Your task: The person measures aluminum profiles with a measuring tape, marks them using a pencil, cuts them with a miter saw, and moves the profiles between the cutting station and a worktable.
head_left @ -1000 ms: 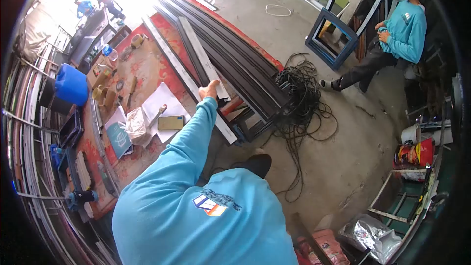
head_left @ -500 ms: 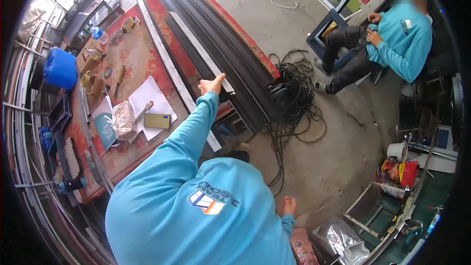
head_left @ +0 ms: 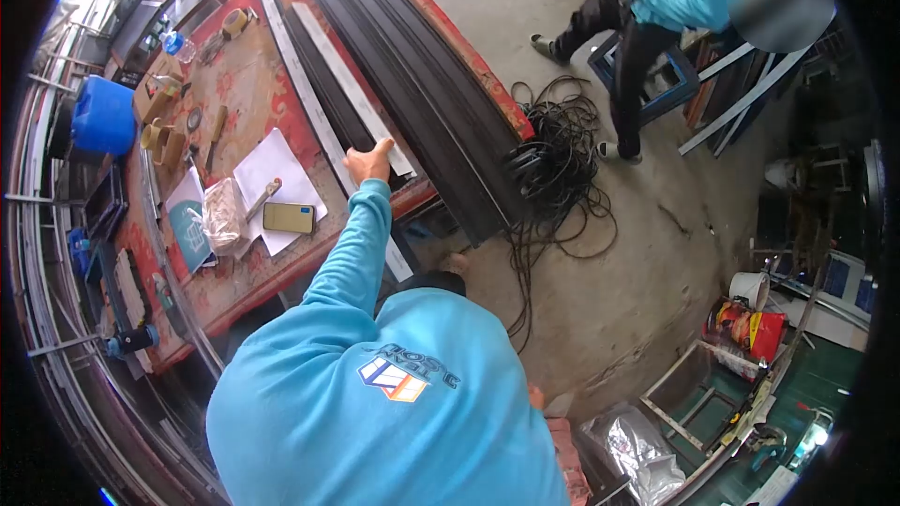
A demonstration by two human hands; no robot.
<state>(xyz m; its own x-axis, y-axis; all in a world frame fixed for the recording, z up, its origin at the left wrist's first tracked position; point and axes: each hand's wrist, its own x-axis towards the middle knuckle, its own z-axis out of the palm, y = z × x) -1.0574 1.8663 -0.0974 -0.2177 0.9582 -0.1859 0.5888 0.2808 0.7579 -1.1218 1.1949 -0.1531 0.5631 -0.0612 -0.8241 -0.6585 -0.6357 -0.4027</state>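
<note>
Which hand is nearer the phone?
Left: the left hand grips a pale profile beyond and right of the phone; the right hand, mostly hidden, is farther, beside the torso.

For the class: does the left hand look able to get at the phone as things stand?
Probably yes: the phone lies uncovered near the left hand, though that hand seems occupied with the white strip.

Smooth metal profile, glossy silvery bag
</note>
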